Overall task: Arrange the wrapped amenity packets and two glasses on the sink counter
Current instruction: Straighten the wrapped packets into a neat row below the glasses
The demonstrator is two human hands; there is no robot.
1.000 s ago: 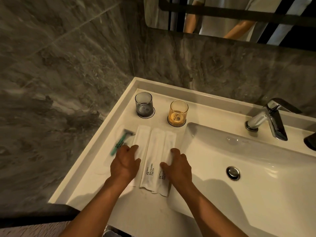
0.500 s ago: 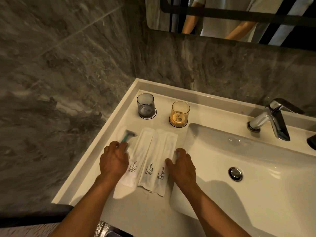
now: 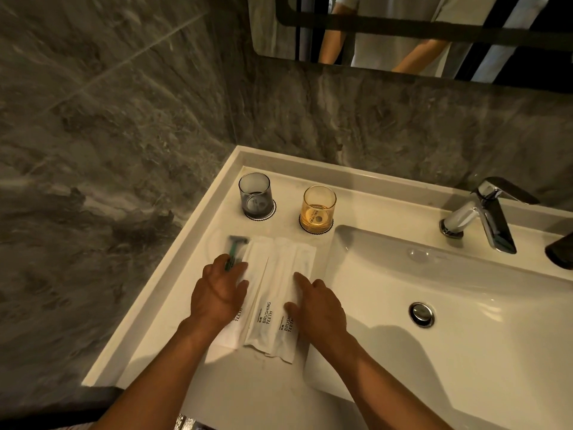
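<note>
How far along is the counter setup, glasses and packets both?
Glasses look done: the grey glass and the amber glass each stand upright on a coaster behind the packets. In hand: the left hand lies on the razor packet and the neighbouring white packet; the right hand presses the "BRUSHING TEETH" packets. Left: squaring the row, since the packets overlap and their near ends sit uneven.

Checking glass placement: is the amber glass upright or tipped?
Upright. The amber glass stands on its round coaster, open rim facing up.
</note>
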